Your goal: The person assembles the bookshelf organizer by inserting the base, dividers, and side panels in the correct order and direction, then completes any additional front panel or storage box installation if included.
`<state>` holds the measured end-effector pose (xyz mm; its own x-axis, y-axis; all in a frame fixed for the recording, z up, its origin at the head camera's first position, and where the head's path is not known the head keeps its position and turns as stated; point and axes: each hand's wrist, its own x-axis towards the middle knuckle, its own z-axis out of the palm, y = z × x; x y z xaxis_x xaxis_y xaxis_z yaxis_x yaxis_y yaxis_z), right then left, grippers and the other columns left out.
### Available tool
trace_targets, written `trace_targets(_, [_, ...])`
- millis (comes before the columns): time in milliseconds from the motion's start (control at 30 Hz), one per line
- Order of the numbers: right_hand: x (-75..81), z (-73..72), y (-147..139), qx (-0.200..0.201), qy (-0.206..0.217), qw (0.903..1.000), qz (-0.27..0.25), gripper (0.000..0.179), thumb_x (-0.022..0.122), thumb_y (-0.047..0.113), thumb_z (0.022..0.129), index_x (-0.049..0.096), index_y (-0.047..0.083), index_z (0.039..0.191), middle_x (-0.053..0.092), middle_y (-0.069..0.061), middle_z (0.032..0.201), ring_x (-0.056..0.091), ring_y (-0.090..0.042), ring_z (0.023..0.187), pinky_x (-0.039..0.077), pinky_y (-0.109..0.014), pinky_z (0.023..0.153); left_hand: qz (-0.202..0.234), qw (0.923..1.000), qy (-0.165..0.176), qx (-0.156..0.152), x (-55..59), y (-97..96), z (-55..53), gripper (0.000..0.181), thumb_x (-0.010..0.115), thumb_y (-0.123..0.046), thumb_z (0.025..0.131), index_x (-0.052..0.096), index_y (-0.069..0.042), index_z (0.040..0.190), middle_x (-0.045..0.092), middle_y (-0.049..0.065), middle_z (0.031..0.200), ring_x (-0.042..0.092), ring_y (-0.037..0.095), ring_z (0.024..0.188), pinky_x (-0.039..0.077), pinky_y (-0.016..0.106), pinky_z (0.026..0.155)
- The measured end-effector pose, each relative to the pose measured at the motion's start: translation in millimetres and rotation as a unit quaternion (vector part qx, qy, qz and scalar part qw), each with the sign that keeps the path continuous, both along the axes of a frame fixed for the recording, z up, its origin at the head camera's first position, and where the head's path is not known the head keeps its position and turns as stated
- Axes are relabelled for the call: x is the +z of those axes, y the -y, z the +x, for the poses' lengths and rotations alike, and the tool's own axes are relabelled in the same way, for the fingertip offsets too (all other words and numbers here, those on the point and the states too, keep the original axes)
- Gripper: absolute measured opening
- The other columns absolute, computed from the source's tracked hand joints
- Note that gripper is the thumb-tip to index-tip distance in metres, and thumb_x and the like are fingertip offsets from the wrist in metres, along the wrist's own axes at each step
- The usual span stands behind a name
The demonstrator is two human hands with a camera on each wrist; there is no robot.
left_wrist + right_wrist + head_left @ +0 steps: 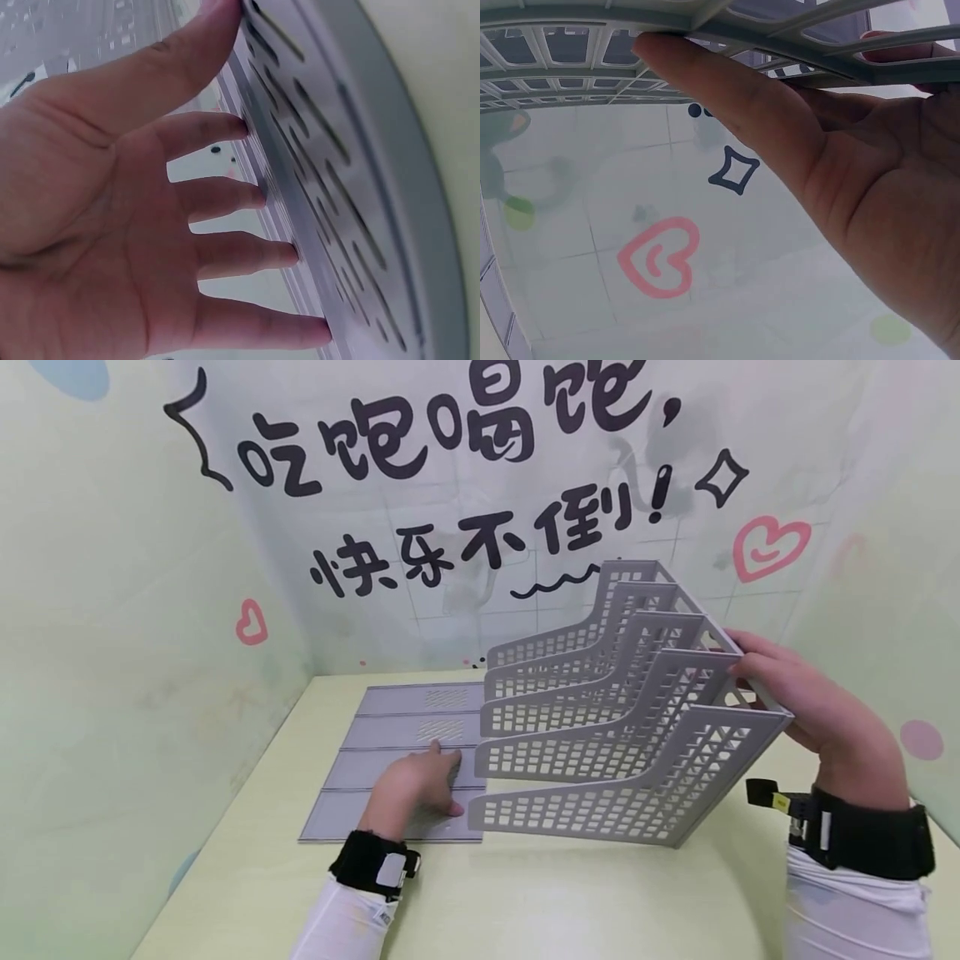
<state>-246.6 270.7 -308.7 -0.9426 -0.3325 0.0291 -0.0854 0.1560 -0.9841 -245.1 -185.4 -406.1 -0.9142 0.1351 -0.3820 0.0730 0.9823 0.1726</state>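
A pale wall covering [420,639], printed with black Chinese characters, rises behind the far edge of a light yellow table [570,893]. Over the table's right half is a grey plastic rack [633,720] with five upright lattice dividers; it is tilted, their narrow ends pointing to the table's left edge and the taller ends to the right. Whether its underside touches the table cannot be told. Near the table's far left corner a flat grey plastic panel [375,768], marked by crosswise ridges, lies with its long side running from the far edge towards the near one; the narrow ends of the dividers just overlap its right side in the head view.

White fabric sleeves [855,902] come in across the near edge. The right hand [813,697] grips the frame at the rack's tall right end, pinching it between thumb and fingers; how closely those fingers lie together cannot be told. The left hand [423,779] rests on the panel, its straight fingers spread apart, their tips touching the surface. Black wrist straps [862,835] circle both wrists. Smallest are the narrow slanting slots [446,699] through the panel.
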Motion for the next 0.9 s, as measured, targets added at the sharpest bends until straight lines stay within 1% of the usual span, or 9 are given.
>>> trace_targets(133, [2.5, 1.7, 7, -0.007, -0.010, 0.9998, 0.017, 0.045, 0.035, 0.004, 0.108, 0.046, 0.020, 0.149, 0.077, 0.007, 0.106, 0.074, -0.013, 0.089, 0.066, -0.034, 0.068, 0.009, 0.9999, -0.001, -0.010, -0.5, -9.3, 0.9, 0.097, 0.092, -0.031, 0.083, 0.042, -0.014, 0.164, 0.021, 0.029, 0.175, 0.035, 0.059, 0.153, 0.039, 0.070, 0.121])
trace_targets(200, [4.4, 3.1, 14, -0.014, -0.018, 0.9991, 0.036, 0.045, 0.035, 0.005, 0.108, 0.046, 0.019, 0.150, 0.077, 0.010, 0.105, 0.072, -0.011, 0.091, 0.065, -0.033, 0.070, 0.012, 0.9999, 0.002, -0.010, -1.3, -12.8, 1.2, 0.098, 0.093, -0.028, 0.081, 0.042, -0.015, 0.164, 0.021, 0.028, 0.175, 0.032, 0.060, 0.154, 0.037, 0.072, 0.121])
trace_targets(400, [10.7, 6.0, 32, -0.037, -0.036, 0.9937, 0.100, 0.057, 0.034, 0.009, 0.107, 0.031, 0.003, 0.164, 0.072, 0.023, 0.102, 0.067, -0.003, 0.093, 0.061, -0.027, 0.076, 0.016, 0.9998, 0.008, 0.002, -0.9, -16.9, 2.0, 0.100, 0.094, -0.028, 0.079, 0.043, -0.017, 0.164, 0.019, 0.026, 0.176, 0.028, 0.062, 0.155, 0.035, 0.074, 0.121])
trace_targets(500, [12.8, 6.3, 36, -0.044, -0.039, 0.9912, 0.118, 0.060, 0.034, 0.010, 0.106, 0.029, 0.002, 0.166, 0.069, 0.026, 0.101, 0.065, 0.000, 0.095, 0.059, -0.025, 0.078, 0.018, 0.9998, 0.009, 0.004, 0.1, -17.6, 2.1, 0.099, 0.092, -0.027, 0.081, 0.042, -0.016, 0.165, 0.019, 0.026, 0.176, 0.027, 0.062, 0.156, 0.034, 0.075, 0.121])
trace_targets(567, [13.0, 6.2, 38, -0.050, -0.043, 0.9894, 0.129, 0.060, 0.035, 0.013, 0.107, 0.029, 0.002, 0.166, 0.069, 0.028, 0.101, 0.064, 0.000, 0.096, 0.058, -0.024, 0.079, 0.018, 0.9998, 0.009, 0.004, 0.4, -18.0, 1.8, 0.098, 0.092, -0.026, 0.081, 0.041, -0.016, 0.165, 0.018, 0.026, 0.176, 0.027, 0.062, 0.156, 0.034, 0.075, 0.121])
trace_targets(667, [12.0, 4.6, 37, -0.054, -0.044, 0.9891, 0.130, 0.061, 0.037, 0.013, 0.107, 0.031, 0.002, 0.166, 0.069, 0.028, 0.099, 0.065, 0.001, 0.095, 0.059, -0.025, 0.079, 0.013, 0.9999, 0.008, 0.006, -1.1, -19.4, 0.9, 0.097, 0.091, -0.026, 0.082, 0.041, -0.016, 0.165, 0.019, 0.026, 0.176, 0.028, 0.062, 0.155, 0.035, 0.074, 0.121])
trace_targets(900, [10.2, 1.1, 33, -0.051, -0.041, 0.9928, 0.100, 0.059, 0.037, 0.008, 0.105, 0.033, -0.002, 0.163, 0.072, 0.025, 0.096, 0.070, -0.002, 0.089, 0.063, -0.026, 0.074, -0.014, 0.9997, -0.002, 0.019, -6.9, -24.9, 0.9, 0.097, 0.090, -0.029, 0.084, 0.040, -0.014, 0.165, 0.020, 0.028, 0.175, 0.032, 0.062, 0.153, 0.039, 0.070, 0.122])
